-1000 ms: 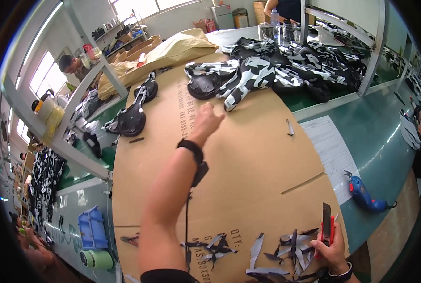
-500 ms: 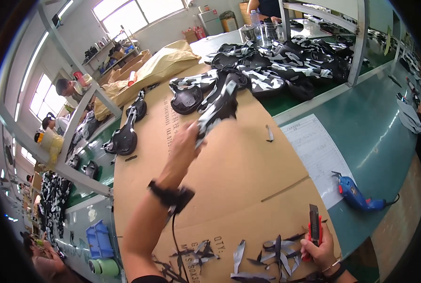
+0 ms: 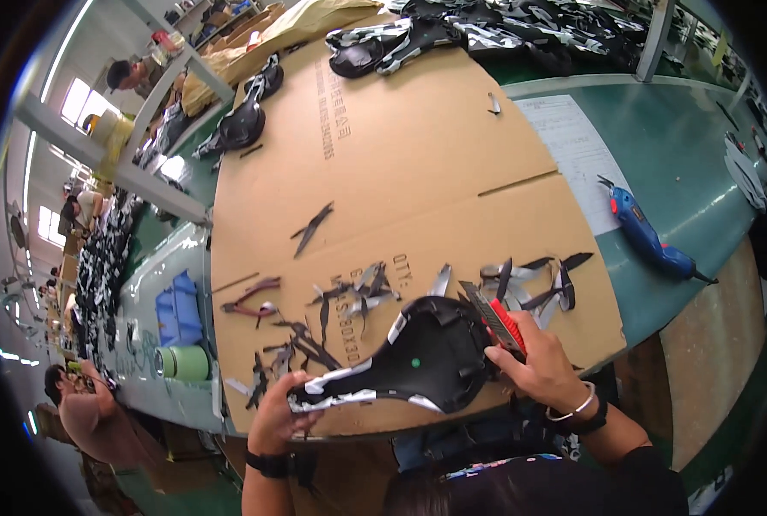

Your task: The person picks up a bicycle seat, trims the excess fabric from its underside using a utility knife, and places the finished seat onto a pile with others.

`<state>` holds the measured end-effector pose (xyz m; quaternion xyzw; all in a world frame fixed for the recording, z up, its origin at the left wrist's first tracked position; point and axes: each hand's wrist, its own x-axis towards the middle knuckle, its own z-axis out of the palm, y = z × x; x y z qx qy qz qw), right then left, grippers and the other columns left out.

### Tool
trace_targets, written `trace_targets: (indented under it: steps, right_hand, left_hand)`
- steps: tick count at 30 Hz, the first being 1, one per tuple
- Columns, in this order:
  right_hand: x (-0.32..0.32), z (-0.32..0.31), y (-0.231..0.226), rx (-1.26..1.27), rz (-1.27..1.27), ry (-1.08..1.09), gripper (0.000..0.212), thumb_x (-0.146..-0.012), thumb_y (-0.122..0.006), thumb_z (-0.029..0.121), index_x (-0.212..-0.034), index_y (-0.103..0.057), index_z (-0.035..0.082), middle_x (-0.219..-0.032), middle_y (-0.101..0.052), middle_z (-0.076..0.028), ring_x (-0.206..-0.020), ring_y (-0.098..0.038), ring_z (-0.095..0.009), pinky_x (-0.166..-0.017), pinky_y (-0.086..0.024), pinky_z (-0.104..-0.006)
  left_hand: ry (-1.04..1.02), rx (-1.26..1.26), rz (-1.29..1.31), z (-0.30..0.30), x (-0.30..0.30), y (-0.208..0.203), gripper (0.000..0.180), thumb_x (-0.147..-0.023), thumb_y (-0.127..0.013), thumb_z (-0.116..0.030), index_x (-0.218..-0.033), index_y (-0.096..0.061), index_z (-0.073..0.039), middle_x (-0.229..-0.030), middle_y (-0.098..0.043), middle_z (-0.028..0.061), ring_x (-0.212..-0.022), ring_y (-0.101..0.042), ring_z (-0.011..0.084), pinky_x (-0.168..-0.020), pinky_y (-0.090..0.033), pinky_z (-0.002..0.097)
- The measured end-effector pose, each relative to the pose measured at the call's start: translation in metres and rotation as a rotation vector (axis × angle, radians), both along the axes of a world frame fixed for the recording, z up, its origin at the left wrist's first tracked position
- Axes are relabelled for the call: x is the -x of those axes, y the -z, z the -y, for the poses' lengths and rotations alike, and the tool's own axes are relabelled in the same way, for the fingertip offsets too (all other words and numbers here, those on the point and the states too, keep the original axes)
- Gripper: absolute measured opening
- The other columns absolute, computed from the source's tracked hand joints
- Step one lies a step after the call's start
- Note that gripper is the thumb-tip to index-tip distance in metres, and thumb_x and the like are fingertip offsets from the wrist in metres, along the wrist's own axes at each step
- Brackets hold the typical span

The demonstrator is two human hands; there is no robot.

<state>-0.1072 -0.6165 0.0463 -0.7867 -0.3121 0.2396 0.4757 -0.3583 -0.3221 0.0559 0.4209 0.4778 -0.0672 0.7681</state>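
Observation:
A black bicycle saddle [image 3: 431, 353] with white-grey camouflage edging lies underside up at the cardboard's near edge. My left hand [image 3: 282, 411] is closed round its narrow nose. My right hand [image 3: 540, 359] grips a red and black utility knife [image 3: 500, 320], its blade pointing up and to the left. The thumb of that hand is by the saddle's wide rear end. Around the saddle are strewn dark and grey trimmed scraps [image 3: 371, 291]. Left of these rests a pair of red-handled pliers [image 3: 253, 298].
Brown cardboard [image 3: 418, 198] covers the table. More saddles [image 3: 242, 120] lie along its far side. On the right are a printed sheet [image 3: 573, 146] and a blue electric cutter [image 3: 650, 232]. A blue bin [image 3: 179, 314] and green container [image 3: 182, 362] stand left. Other people work at left.
My left hand has drawn a saddle from the far pile to the near edge, now underside up. My right hand with the knife has come in beside it. The view has tilted downward.

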Motion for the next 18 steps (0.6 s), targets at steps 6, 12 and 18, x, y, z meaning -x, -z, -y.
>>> trace_targets:
  steps: [6, 12, 18]
  right_hand:
    - [0.051, 0.016, 0.0, -0.033, -0.246, -0.114, 0.044, -0.087, -0.07, 0.022, -0.122, -0.051, 0.004, -0.091, -0.068, -0.013, -0.082, -0.069, -0.024, -0.074, -0.052, -0.0341]
    - [0.033, 0.028, -0.002, 0.076, -0.188, -0.298, 0.042, -0.086, -0.071, 0.017, -0.122, -0.053, 0.005, -0.093, -0.068, -0.011, -0.078, -0.068, -0.025, -0.071, -0.053, -0.0334]
    - [0.0, 0.014, -0.011, 0.079, 0.624, -0.544, 0.065, -0.076, -0.069, 0.009, -0.137, -0.052, 0.021, -0.068, -0.054, -0.004, -0.056, -0.057, -0.02, -0.048, -0.045, -0.0333]
  left_hand:
    - [0.538, -1.694, 0.075, 0.066, -0.054, -0.017, 0.06, -0.076, -0.075, -0.042, -0.12, -0.057, -0.005, -0.116, -0.056, 0.0161, -0.11, -0.052, 0.0336, -0.097, -0.034, 0.0467]
    - [0.613, -1.501, 0.178, 0.096, -0.079, 0.008, 0.067, -0.064, -0.078, -0.058, -0.105, -0.061, -0.008, -0.091, -0.058, 0.0079, -0.09, -0.055, 0.0236, -0.088, -0.03, 0.0393]
    - [0.614, -1.546, 0.247, 0.095, -0.084, 0.012, 0.061, -0.061, -0.079, -0.059, -0.094, -0.066, -0.009, -0.078, -0.055, 0.0046, -0.082, -0.054, 0.0215, -0.084, -0.031, 0.0385]
